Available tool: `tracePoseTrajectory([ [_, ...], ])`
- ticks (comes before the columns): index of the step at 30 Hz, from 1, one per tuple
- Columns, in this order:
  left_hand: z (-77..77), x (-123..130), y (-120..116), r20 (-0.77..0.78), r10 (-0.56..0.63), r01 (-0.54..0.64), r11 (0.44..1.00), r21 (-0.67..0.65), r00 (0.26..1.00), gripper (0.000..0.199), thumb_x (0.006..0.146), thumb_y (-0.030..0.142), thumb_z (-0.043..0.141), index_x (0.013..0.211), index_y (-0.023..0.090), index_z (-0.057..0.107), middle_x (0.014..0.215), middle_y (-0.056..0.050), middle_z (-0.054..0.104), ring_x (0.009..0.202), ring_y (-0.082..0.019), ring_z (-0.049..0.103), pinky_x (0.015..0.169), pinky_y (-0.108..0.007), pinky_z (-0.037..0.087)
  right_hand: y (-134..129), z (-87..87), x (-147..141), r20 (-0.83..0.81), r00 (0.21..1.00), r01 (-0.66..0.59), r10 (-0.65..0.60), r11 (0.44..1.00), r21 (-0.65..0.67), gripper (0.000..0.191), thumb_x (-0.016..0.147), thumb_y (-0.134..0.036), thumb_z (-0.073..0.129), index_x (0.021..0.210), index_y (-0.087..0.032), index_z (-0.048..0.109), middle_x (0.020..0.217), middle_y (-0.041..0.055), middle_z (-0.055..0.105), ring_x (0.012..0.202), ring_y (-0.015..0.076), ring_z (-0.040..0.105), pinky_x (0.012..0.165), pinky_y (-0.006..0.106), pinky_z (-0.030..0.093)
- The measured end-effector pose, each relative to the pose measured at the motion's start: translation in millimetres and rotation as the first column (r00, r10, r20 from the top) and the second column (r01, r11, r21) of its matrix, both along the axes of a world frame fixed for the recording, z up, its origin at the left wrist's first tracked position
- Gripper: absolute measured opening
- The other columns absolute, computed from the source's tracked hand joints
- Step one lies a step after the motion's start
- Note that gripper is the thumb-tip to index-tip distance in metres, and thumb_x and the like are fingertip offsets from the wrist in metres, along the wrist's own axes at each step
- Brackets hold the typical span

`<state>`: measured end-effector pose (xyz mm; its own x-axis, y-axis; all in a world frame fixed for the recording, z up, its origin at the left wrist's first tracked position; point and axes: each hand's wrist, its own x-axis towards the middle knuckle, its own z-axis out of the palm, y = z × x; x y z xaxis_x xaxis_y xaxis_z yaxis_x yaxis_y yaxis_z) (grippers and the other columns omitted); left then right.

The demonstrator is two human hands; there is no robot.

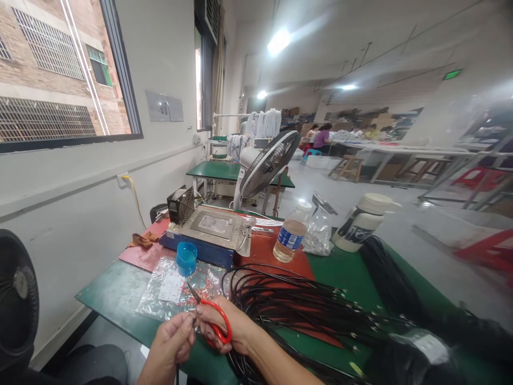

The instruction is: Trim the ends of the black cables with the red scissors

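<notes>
My right hand (228, 320) is closed around a pair of scissors (223, 321) with red loop handles, the dark blades pointing up and to the left. Close beside it, my left hand (173, 338) is closed in a pinch, fingertips near the right fingers. A thin black cable (177, 374) hangs below the left hand; its end at the fingertips is too small to make out. Just beyond the hands, small red-orange bits (202, 286) lie on a clear plastic bag (150, 299). A bundle of black cables (288, 299) spreads to the right of my right hand.
A blue cup (186, 258) stands before a blue-sided heating device (200, 247) with a small fan (182, 207). Right of it are a bottle of liquid (289, 238), a clear bag (318, 232) and a cream jug (358, 224). A large fan (266, 163) stands behind the green table (104, 286).
</notes>
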<state>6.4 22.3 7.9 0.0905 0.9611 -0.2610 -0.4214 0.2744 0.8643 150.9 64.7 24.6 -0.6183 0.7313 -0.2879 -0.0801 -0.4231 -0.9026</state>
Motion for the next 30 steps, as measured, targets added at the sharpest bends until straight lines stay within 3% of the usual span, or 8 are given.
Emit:
tracePoseTrajectory([
  [3, 1.2, -1.8, -0.9, -0.022, -0.019, 0.019, 1.0, -0.002, 1.0, 0.044, 0.056, 0.052, 0.077, 0.05, 0.014, 0.056, 0.038, 0.011, 0.037, 0.033, 0.003, 0.013, 0.036, -0.017, 0.007, 0.2, 2.1, 0.9, 0.021, 1.0, -0.013, 0.013, 1.0, -0.007, 0.048, 0.065, -0.056, 0.066, 0.053, -0.01, 0.056, 0.036, -0.0041, 0.046, 0.024, 0.0051, 0.038, 0.021, 0.013, 0.021],
  [9, -9.5, -1.8, 0.9, -0.032, -0.005, 0.007, 0.999, 0.05, 0.999, 0.042, 0.056, 0.053, 0.076, 0.06, 0.013, 0.063, 0.043, 0.005, 0.051, 0.033, 0.002, 0.019, 0.038, -0.018, 0.009, 0.0, 2.8, 0.7, 0.049, 0.998, -0.024, 0.028, 0.997, -0.078, 0.047, 0.063, -0.056, 0.066, 0.05, -0.012, 0.055, 0.036, -0.0038, 0.046, 0.024, 0.0058, 0.037, 0.019, 0.014, 0.02],
  [13, -13.3, 0.8, 2.8, -0.008, 0.019, -0.018, 0.997, 0.074, 1.0, 0.04, 0.057, 0.052, 0.075, 0.059, 0.014, 0.064, 0.046, 0.005, 0.051, 0.033, 0.001, 0.021, 0.038, -0.019, 0.011, 0.4, 0.6, -1.0, -0.026, 1.0, -0.012, 0.01, 0.996, -0.093, 0.05, 0.066, -0.059, 0.064, 0.055, -0.011, 0.056, 0.037, -0.0041, 0.046, 0.024, 0.005, 0.035, 0.02, 0.013, 0.02],
  [19, -6.7, 5.8, -0.2, 0.017, 0.142, -0.143, 0.986, 0.086, 0.99, 0.033, 0.061, 0.047, 0.075, 0.06, 0.015, 0.067, 0.054, 0.003, 0.054, 0.04, -0.002, 0.029, 0.041, -0.019, 0.02, 1.0, -2.2, -1.5, -0.144, 0.989, -0.02, 0.015, 0.999, -0.034, 0.052, 0.065, -0.06, 0.066, 0.06, -0.009, 0.058, 0.039, -0.0043, 0.047, 0.025, 0.0047, 0.037, 0.022, 0.013, 0.023],
  [30, -12.3, 6.5, 1.7, 0.01, 0.207, -0.207, 0.974, 0.096, 0.978, 0.031, 0.056, 0.045, 0.079, 0.068, 0.018, 0.072, 0.051, 0.004, 0.054, 0.041, -0.003, 0.037, 0.042, -0.018, 0.025, 0.5, -2.8, -3.7, -0.132, 0.991, 0.027, -0.025, 1.0, 0.009, 0.05, 0.065, -0.058, 0.067, 0.056, -0.009, 0.056, 0.035, -0.0042, 0.045, 0.024, 0.0045, 0.036, 0.023, 0.014, 0.024],
])
